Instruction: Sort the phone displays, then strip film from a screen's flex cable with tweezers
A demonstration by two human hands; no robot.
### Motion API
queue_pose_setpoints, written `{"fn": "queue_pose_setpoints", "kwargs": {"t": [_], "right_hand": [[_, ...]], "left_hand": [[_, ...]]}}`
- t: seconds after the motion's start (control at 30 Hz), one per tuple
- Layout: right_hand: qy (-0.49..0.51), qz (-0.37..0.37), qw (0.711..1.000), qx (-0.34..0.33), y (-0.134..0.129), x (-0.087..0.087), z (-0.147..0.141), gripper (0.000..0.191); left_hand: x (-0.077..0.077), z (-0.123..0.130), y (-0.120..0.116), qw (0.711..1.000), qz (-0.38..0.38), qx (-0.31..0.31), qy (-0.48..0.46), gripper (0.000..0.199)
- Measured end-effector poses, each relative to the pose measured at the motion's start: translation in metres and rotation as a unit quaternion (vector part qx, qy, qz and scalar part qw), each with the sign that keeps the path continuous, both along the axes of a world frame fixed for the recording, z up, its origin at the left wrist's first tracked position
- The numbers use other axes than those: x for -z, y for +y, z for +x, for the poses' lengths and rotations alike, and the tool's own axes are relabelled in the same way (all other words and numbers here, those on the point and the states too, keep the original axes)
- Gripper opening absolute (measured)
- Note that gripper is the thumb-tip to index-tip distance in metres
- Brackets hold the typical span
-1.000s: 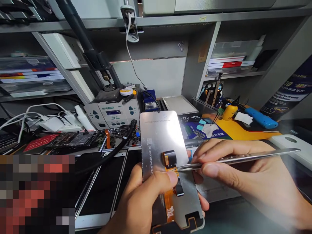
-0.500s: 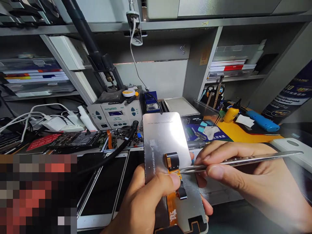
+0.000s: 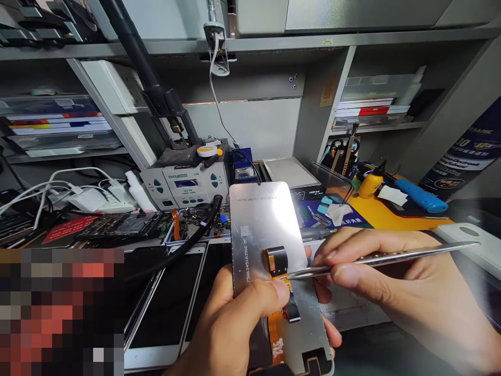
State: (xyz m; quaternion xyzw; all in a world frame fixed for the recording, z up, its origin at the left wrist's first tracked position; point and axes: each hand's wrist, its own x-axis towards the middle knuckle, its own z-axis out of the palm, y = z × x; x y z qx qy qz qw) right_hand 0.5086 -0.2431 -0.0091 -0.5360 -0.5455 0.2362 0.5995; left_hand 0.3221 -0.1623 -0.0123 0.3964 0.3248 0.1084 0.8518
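A phone screen (image 3: pixel 266 214), its silvery metal back facing me, is gripped in my left hand (image 3: pixel 242 318). My left thumb presses on the orange flex cable (image 3: pixel 277 334) that runs down the back, with fingers curled behind the right edge. Black connector pieces (image 3: pixel 278 260) sit above and below the thumb tip. Between the thumb and fingers of my right hand (image 3: pixel 376 266) is a slim metal tool (image 3: pixel 415 253), like a spudger or tweezers. Its tip touches the flex cable just beside my left thumb.
A grey rework station (image 3: pixel 188 183) with a black hose (image 3: pixel 199 230) stands behind. White-framed phone screens (image 3: pixel 168 297) lie at left, near a tray of small parts (image 3: pixel 195 222). At right are a yellow bottle (image 3: pixel 371 183), a blue tool (image 3: pixel 420 196) and a large spray can (image 3: pixel 462 151).
Almost nothing differs. The rear end of the metal tool has shifted very slightly left and down; both hands hold the same pose.
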Motion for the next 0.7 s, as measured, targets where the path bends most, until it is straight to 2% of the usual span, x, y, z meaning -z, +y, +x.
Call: {"fn": "queue_pose_setpoints", "kwargs": {"t": [0.27,0.4,0.7], "right_hand": [[-0.011,0.005,1.0,0.027,-0.0039,0.0,-0.0011,0.005],[-0.013,0.012,0.999,0.029,-0.0026,-0.0009,-0.0013,0.005],[0.011,0.012,1.0,-0.011,-0.0019,0.0007,0.001,0.008]], "left_hand": [[0.0026,-0.0002,0.0007,0.999,0.028,0.015,0.003,0.054],[0.0034,-0.001,0.0008,0.999,0.034,0.017,0.007,0.049],[0.0028,-0.0009,0.0006,1.0,0.021,0.012,-0.012,0.044]]}}
